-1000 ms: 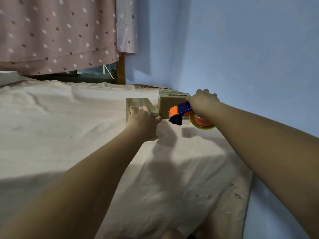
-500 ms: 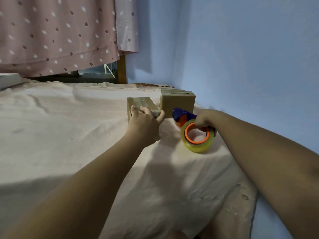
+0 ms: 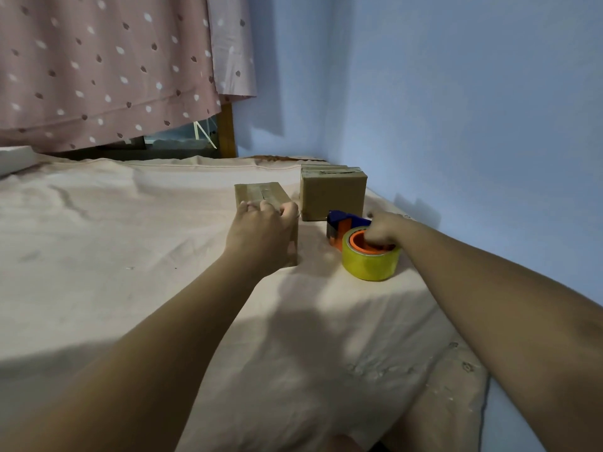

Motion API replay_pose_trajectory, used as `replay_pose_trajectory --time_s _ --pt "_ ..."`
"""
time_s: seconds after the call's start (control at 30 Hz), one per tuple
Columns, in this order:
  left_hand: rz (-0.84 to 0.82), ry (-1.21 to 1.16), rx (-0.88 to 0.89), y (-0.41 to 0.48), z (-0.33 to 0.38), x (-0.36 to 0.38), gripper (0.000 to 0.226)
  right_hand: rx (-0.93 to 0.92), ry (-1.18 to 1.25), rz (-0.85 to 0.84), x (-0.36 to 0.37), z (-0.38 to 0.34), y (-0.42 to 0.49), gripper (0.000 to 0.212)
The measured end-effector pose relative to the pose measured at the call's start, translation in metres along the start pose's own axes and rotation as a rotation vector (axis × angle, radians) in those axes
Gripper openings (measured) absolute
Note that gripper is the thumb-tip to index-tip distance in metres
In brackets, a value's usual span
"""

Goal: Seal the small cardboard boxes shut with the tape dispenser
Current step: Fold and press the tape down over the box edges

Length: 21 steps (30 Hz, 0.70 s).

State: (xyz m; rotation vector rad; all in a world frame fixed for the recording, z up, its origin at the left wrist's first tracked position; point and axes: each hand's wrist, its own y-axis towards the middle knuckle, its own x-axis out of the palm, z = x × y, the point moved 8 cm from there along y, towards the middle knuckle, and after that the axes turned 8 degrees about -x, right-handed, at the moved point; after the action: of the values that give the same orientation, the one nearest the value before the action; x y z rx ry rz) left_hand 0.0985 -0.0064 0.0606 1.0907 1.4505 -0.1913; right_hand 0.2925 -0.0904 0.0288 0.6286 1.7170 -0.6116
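Two small cardboard boxes stand on the bed sheet. My left hand [image 3: 261,236] grips the nearer, lower box [image 3: 261,193], fingers curled over its front top edge; tape strips run across its top. The taller box [image 3: 332,197] stands behind and to the right, close to the wall, with tape over its closed flaps. The tape dispenser [image 3: 370,264], blue and orange with a yellowish tape roll, lies on the sheet just in front of the taller box. My right hand [image 3: 383,231] holds it from above, fingers curled into the orange hub.
The pale pink bed sheet [image 3: 130,256] spreads wide to the left and front. A blue wall [image 3: 456,125] runs along the right side, close to the boxes. A dotted pink curtain [image 3: 98,76] hangs at the back. The mattress edge drops away at lower right.
My right hand has brought the tape dispenser down from beside the taller box and set it on the sheet. My left hand has stayed on the nearer box.
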Motion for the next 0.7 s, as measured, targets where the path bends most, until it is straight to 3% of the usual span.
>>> replay_pose_trajectory --time_s 0.07,0.17,0.3,0.43,0.53,0.7 --pt "0.003 -0.028 -0.007 0.0 0.0 -0.002 0.047 -0.061 0.165 0.223 -0.021 -0.014 -0.005 0.062" --pt "0.085 -0.109 -0.031 -0.003 -0.004 -0.012 0.039 -0.373 0.388 0.524 -0.053 -0.062 -0.025 0.04" --pt "0.118 -0.244 -0.136 -0.007 -0.018 -0.016 0.036 -0.586 0.607 0.452 -0.044 -0.118 -0.046 0.027" --pt "0.04 -0.416 -0.231 -0.006 -0.036 -0.012 0.039 -0.624 0.559 0.419 -0.019 -0.132 -0.05 0.025" --pt "-0.054 -0.812 -0.295 -0.006 -0.061 0.001 0.026 -0.629 0.598 0.462 -0.013 -0.126 -0.049 0.025" --pt "0.08 -1.705 -0.611 -0.024 -0.09 0.05 0.029 -0.607 0.655 0.509 -0.012 -0.121 -0.044 0.025"
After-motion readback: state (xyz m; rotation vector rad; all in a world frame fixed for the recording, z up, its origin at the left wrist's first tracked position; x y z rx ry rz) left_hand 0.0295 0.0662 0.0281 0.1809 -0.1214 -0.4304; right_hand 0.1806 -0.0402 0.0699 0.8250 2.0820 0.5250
